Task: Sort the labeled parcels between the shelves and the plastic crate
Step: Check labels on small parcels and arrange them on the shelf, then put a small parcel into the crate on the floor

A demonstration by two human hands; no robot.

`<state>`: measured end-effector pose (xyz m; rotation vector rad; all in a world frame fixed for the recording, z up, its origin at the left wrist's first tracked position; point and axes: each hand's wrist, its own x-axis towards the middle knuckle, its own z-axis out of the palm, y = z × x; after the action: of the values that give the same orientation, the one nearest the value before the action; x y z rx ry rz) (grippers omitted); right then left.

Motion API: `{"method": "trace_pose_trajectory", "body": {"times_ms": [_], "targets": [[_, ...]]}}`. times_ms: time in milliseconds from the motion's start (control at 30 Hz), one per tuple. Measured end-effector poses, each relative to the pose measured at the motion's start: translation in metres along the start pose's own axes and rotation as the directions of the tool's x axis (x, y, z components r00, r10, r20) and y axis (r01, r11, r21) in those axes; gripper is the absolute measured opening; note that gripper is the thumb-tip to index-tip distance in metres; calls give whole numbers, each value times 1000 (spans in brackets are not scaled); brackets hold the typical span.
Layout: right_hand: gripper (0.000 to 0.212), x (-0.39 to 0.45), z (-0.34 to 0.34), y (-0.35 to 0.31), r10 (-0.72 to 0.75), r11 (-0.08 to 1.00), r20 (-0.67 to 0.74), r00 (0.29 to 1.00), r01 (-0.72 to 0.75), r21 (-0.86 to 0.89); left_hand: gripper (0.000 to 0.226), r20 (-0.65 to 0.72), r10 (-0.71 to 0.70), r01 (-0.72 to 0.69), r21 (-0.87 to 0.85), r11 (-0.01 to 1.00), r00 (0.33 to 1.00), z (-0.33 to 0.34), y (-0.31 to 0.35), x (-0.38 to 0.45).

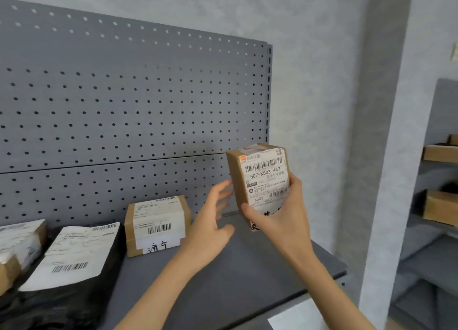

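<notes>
Nearest the camera, the right hand grips a small cardboard parcel from below, thumb across the lower label face and fingers curled behind it; the parcel stands upright at 3 o'clock, raised above the grey shelf, label toward the camera. The left hand is beside the parcel's left edge with fingers spread and relaxed, fingertips near the cardboard; contact cannot be confirmed. On the shelf, a second labeled box sits at 9 o'clock of the hands, against the pegboard backing; a black poly mailer lies at 8 o'clock. The plastic crate is not in view. Judged step: label inspection before placement. The next move calls for matching the label to a destination, then lowering the parcel onto bare shelf right of the second box.
</notes>
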<state>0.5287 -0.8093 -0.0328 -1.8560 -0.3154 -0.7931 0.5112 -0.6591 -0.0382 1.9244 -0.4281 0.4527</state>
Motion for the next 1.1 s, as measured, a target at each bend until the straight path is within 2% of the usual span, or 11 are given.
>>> {"method": "trace_pose_trajectory", "body": {"times_ms": [67,167,267,400,533,733,933,1100], "targets": [[90,-6,-25,1,-3,996,-72,997,-4,-93,87,-3,28,-28,21,999,1000,16,7,4],[92,-22,-71,0,-13,959,-203,979,-46,-280,82,85,86,-84,-31,996,993,46,21,4],[93,-55,-121,-6,-3,908,-318,948,-131,-398,79,216,172,-139,-159,977,961,83,41,-7],[91,-130,-185,-25,0,795,-491,871,-298,-529,74,357,296,-160,-362,918,886,137,69,-46],[87,-231,-243,-58,-32,646,-653,757,-483,-591,71,540,451,-182,-478,859,710,192,106,-120],[87,-402,-319,-158,-78,375,-824,561,-749,-546,66,626,655,-190,-645,740,424,245,209,-263],[87,-559,-344,-290,-251,147,-905,343,-911,-386,66,570,811,-145,-798,585,135,239,307,-423],[89,-684,-339,-396,-384,47,-901,202,-970,-237,69,454,890,-183,-879,440,-42,207,374,-563]]}}
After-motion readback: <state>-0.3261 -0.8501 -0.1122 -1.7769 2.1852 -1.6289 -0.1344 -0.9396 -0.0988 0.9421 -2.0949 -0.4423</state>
